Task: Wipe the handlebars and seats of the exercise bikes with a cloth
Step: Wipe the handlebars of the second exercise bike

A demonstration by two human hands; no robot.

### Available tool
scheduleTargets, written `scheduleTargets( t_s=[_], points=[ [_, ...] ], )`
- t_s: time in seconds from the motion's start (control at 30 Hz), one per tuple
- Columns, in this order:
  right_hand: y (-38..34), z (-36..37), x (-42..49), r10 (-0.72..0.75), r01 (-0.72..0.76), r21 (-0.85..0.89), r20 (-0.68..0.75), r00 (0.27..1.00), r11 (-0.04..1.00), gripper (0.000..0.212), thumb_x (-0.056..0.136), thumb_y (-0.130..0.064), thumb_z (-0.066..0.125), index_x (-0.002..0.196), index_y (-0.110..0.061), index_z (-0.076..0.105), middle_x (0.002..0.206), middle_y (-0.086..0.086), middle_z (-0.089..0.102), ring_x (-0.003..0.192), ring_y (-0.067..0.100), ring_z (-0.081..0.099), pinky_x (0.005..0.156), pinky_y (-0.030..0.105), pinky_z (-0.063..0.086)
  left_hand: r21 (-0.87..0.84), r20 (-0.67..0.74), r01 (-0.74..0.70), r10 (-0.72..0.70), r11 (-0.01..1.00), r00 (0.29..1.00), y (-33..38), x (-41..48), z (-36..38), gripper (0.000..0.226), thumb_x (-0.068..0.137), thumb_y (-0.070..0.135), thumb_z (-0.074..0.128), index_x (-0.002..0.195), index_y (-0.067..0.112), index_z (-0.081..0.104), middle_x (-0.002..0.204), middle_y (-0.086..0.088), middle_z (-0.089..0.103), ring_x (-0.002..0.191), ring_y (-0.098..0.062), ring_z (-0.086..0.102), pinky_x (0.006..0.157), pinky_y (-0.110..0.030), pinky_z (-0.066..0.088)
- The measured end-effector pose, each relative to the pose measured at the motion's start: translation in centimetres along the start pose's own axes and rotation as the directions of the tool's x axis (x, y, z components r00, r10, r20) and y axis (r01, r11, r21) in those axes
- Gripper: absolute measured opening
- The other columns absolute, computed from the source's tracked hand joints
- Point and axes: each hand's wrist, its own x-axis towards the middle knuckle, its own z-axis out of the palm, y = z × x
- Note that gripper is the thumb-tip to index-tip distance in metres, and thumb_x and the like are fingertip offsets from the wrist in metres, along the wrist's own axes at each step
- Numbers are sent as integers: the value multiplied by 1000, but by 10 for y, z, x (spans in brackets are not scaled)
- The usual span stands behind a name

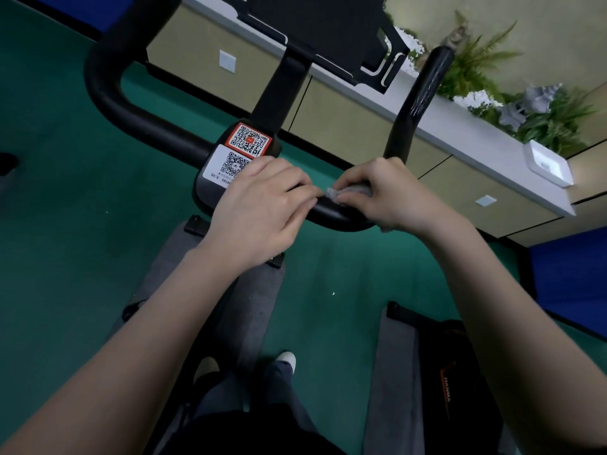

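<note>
A black U-shaped handlebar [111, 103] of an exercise bike fills the upper middle of the head view, with two QR-code stickers [244, 151] at its centre clamp. My right hand [391, 195] wraps the bar's right bend and is shut on a small grey cloth [353, 190] pressed against the bar. My left hand [259, 208] rests just left of it; its fingertips pinch the cloth's pale corner. The right horn of the bar [423, 93] rises above my right hand. No seat is visible.
A black tablet holder [328, 34] sits above the bar. Beyond it runs a low beige cabinet with a white top [460, 133] carrying plants and a white dish [547, 164]. Green carpet lies below, with grey bike base pads and my shoe [285, 359].
</note>
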Motion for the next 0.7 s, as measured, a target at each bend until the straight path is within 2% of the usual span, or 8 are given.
scheduleTargets(
  t_s=[0.07,0.13,0.3,0.37,0.47,0.57,0.63,0.7],
  points=[
    [4,-3,1,-1,2,-50,6,1000,999,16,91,-15,59,100,-14,73,94,4,71,71,3,66,72,30,56,-5,-4,1,-1,1000,1000,0,0,0,27,96,24,46,104,15,70,96,1,66,92,-24,59,91,-33,35],
    [12,-5,2,-6,0,-143,-42,999,990,20,90,-11,57,103,-11,72,103,8,70,97,22,63,88,34,49,-10,-7,2,-2,1000,1000,1,-1,0,28,96,24,46,103,15,71,95,1,67,92,-24,59,92,-33,35],
    [15,23,-11,-6,-13,-42,-406,914,999,18,88,-3,59,97,-7,73,98,8,70,94,30,56,83,19,35,-7,-11,0,0,1000,1000,0,-1,0,26,95,22,47,103,15,71,95,1,67,91,-25,59,92,-32,35],
    [11,45,-23,92,-10,134,-617,782,991,17,87,-1,61,98,-5,72,98,7,69,94,29,57,83,10,33,-10,-20,-2,1,1000,1000,0,-1,1,24,94,21,49,102,15,71,95,1,67,91,-24,60,92,-32,35],
    [-2,83,-37,325,38,385,-824,464,922,21,87,8,58,105,4,67,107,15,65,102,28,57,94,15,38,-16,-41,-1,0,1000,999,1,0,3,22,93,19,52,101,14,72,93,2,68,89,-24,60,92,-33,37],
    [-15,102,-31,593,162,628,-775,219,761,24,91,7,52,113,7,59,114,22,57,110,30,55,99,29,43,-7,-50,-2,1,1000,999,1,0,4,23,93,21,51,101,16,72,94,2,67,89,-23,60,92,-33,37],
    [-23,105,-24,730,238,738,-669,140,631,23,94,-1,49,116,0,55,118,21,55,114,30,54,101,41,43,-2,-52,-10,10,1000,999,0,0,5,23,94,21,50,102,15,72,95,2,67,89,-23,60,92,-33,37],
    [-33,107,-21,824,286,809,-558,99,513,23,96,-6,48,118,-8,52,121,16,56,115,24,55,101,39,44,12,-58,-17,18,1000,998,0,0,5,23,94,21,50,101,15,71,95,1,67,88,-24,60,91,-34,37]
  ],
)
